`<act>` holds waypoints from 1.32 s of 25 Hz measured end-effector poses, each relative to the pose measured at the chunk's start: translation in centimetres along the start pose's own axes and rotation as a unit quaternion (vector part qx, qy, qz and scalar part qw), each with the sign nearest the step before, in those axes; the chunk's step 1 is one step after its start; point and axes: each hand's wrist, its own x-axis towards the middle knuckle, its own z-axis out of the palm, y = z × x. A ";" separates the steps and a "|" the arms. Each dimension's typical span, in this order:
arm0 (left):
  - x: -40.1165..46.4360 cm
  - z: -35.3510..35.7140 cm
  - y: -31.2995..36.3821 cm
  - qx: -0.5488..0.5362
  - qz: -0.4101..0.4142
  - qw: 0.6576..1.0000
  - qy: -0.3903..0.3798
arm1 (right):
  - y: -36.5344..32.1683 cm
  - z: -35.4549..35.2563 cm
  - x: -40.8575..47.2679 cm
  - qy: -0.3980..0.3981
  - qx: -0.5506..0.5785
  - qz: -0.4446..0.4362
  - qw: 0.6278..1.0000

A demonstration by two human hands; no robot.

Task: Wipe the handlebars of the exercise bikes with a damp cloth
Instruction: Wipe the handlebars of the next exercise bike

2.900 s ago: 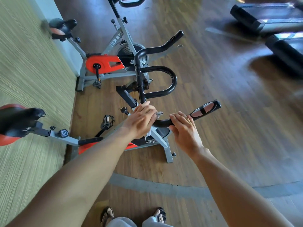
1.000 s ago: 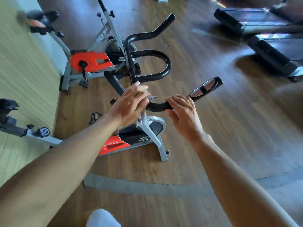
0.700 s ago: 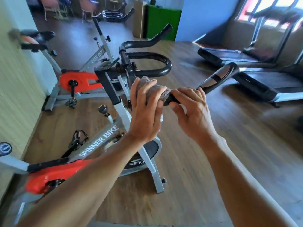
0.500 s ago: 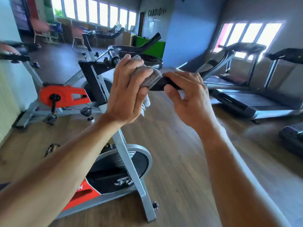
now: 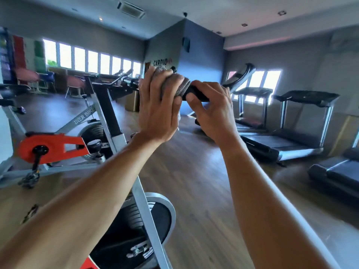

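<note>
My left hand (image 5: 157, 111) grips a grey cloth (image 5: 179, 85) wrapped round the black handlebar (image 5: 196, 93) of the near exercise bike (image 5: 143, 193). Just to its right, my right hand (image 5: 215, 111) grips the same bar, thumb under it and fingers over the top. The bar's curved right end (image 5: 240, 73) rises beyond my right hand. Most of the bar is hidden by both hands. The bike's grey frame and black flywheel lie below my forearms.
A second spin bike (image 5: 58, 144) with an orange crank cover stands at the left. Treadmills (image 5: 287, 136) line the right wall. Chairs (image 5: 27, 76) and windows sit at the far left. Wooden floor (image 5: 198, 183) spreads between the machines.
The view has tilted up from the floor to the room. Both hands stay on the bar; the cloth-wrapped left hand has shifted slightly along it, close against the right hand.
</note>
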 end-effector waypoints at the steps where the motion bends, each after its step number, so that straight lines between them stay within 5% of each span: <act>1: -0.1 -0.1 -0.7 -0.004 0.015 1.000 0.003 | -0.2 -0.1 0.0 0.000 -0.003 0.001 1.000; 7: -0.5 0.0 -2.5 -0.104 -0.022 0.994 0.030 | -0.9 0.1 -0.3 -0.014 -0.026 0.031 0.999; 16: -0.7 1.5 -3.2 -0.099 0.008 0.992 0.080 | -0.7 0.2 -0.2 -0.031 0.005 0.052 0.998; 21: -0.6 1.6 -3.5 -0.215 -0.082 0.965 0.124 | -0.6 0.4 -0.2 -0.031 -0.008 0.057 0.998; 28: -0.3 2.8 -2.6 -0.215 -0.056 0.964 0.148 | -0.7 0.2 -0.2 -0.028 -0.021 0.046 0.998; 33: -0.8 2.6 -4.3 -0.257 -0.131 0.947 0.142 | -0.5 0.4 -0.3 -0.032 -0.009 0.056 0.998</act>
